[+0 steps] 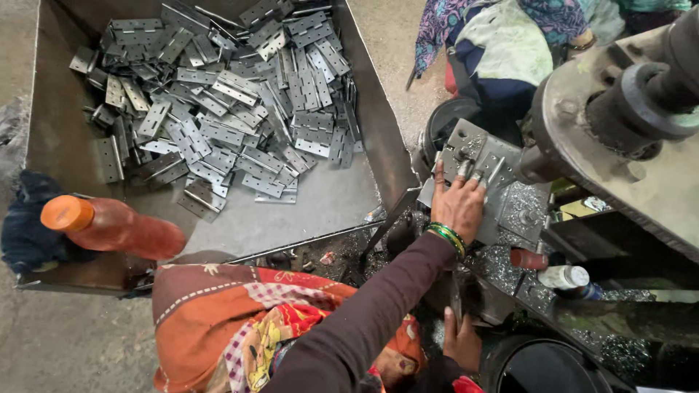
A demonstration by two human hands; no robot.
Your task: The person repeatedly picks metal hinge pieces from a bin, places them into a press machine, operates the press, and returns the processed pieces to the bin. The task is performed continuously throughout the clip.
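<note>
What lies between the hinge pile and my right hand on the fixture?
Head view: bare tray floor, then the tray's side wall, between pile and right hand.

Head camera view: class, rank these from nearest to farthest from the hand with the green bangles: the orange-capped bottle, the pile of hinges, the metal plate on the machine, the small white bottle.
1. Metal plate: directly under the left hand, on the machine.
2. Small white bottle: lower right, among metal shavings.
3. Pile of hinges: upper left, in the bin.
4. Orange-capped bottle: far left, on the bin's edge.
</note>
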